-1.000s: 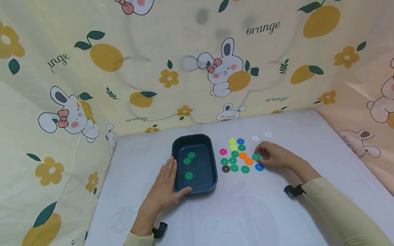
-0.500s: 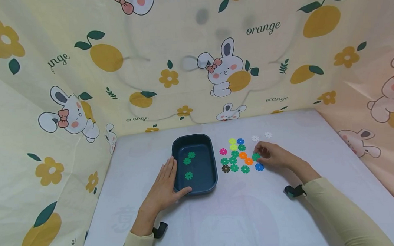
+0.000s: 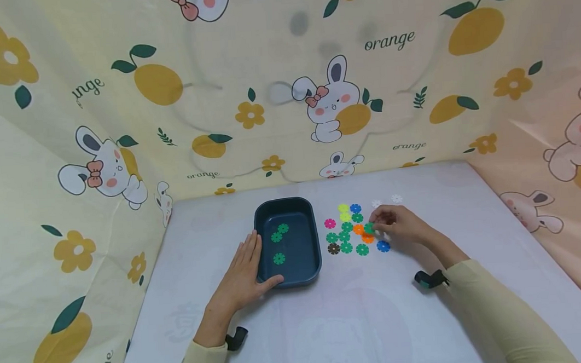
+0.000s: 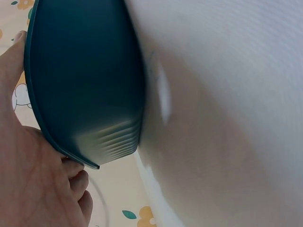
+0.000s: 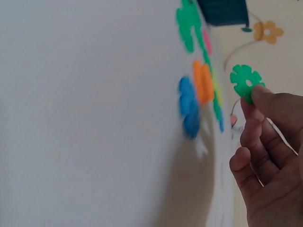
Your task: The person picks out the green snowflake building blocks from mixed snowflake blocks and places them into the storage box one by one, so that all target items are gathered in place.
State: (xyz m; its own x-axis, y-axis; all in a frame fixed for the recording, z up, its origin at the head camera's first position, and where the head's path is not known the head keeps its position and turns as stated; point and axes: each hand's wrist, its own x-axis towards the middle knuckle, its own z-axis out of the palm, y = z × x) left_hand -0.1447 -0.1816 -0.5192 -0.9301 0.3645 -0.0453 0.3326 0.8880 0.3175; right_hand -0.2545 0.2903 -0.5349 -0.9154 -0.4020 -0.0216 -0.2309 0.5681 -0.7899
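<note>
My right hand (image 3: 400,226) pinches a green snowflake disc (image 5: 245,81) between thumb and forefinger, raised off the table in the right wrist view. In the head view that disc is over the orange discs (image 3: 368,238). My left hand (image 3: 241,274) rests with straight fingers along the left side of the dark blue tray (image 3: 316,240), its thumb over the near rim. In the left wrist view, this hand lies against the tray's outer wall (image 4: 90,71). Several green discs (image 3: 279,258) lie inside the tray.
Right of the tray lie several loose discs: green (image 3: 362,249), yellow (image 3: 344,217), blue (image 3: 383,246), pink (image 3: 329,223) and brown (image 3: 333,249). White discs (image 3: 396,198) lie farther back, one partly hidden by my right hand. A patterned cloth (image 3: 266,95) hangs behind the table.
My right hand has moved slightly left with the green snowflake disc, uncovering more of the blue disc beneath it. The left hand and tray stay in place.
</note>
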